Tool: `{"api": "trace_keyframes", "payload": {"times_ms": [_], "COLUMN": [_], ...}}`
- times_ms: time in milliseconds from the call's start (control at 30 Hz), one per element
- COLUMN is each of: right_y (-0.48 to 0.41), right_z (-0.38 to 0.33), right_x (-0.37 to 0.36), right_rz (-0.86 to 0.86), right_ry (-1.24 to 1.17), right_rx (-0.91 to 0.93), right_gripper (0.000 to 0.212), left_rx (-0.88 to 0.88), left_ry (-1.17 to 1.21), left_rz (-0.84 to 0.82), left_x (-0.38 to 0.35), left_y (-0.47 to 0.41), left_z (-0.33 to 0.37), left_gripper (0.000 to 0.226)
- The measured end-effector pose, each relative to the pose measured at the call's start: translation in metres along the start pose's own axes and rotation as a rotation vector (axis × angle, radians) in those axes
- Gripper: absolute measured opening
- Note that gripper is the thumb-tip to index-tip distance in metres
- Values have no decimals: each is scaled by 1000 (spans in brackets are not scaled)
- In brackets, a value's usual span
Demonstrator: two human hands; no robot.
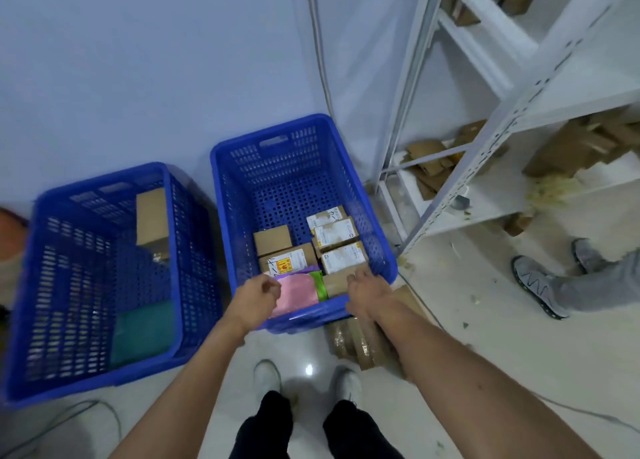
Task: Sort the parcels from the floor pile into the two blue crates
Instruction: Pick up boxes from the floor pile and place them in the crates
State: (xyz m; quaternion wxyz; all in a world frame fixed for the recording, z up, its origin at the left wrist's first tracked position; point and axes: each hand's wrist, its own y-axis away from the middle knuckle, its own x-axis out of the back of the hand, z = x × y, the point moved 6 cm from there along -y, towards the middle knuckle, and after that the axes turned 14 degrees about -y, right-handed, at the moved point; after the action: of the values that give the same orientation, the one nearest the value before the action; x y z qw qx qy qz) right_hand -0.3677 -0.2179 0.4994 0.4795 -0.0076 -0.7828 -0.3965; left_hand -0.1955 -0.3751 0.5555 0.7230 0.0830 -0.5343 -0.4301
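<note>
well, both hands reach into the right crate (223,199). the right hand (363,285) curls over a brown box (336,283), likely seating it in the corner. the left hand (258,297) is bent beside the pink packet (299,290), grip unclear. more parcels (360,341) wait on the floor.

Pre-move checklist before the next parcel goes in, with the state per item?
1. Room in the right crate: ok, the far part of its floor is bare.
2. Room in the left crate: ok, only a cardboard carton and a teal parcel show.
3. Left hand free of the pink parcel: cannot tell, it is at the parcel's edge.
4. Right hand off the brown box: not ok, it lies on the box.
5. Parcels left on the floor: ok, wrapped brown parcels lie under the right forearm.
6. Right side clear: not ok, another person's shoes stand there.
</note>
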Motion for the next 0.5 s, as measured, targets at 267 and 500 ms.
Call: {"api": "trace_keyframes", "payload": {"times_ms": [267, 500], "right_y": [77, 117], "right_z": [13, 22], "right_x": [-13, -63], "right_rz": [17, 29], "right_ry": [-204, -165], "right_rx": [-115, -191], "right_gripper": [52, 42], "left_rx": [-3, -57], "left_ry": [24, -13], "left_rz": [21, 2], "left_x": [-2, -15], "left_y": [72, 116], "left_z": [-1, -29], "left_gripper": [15, 16]}}
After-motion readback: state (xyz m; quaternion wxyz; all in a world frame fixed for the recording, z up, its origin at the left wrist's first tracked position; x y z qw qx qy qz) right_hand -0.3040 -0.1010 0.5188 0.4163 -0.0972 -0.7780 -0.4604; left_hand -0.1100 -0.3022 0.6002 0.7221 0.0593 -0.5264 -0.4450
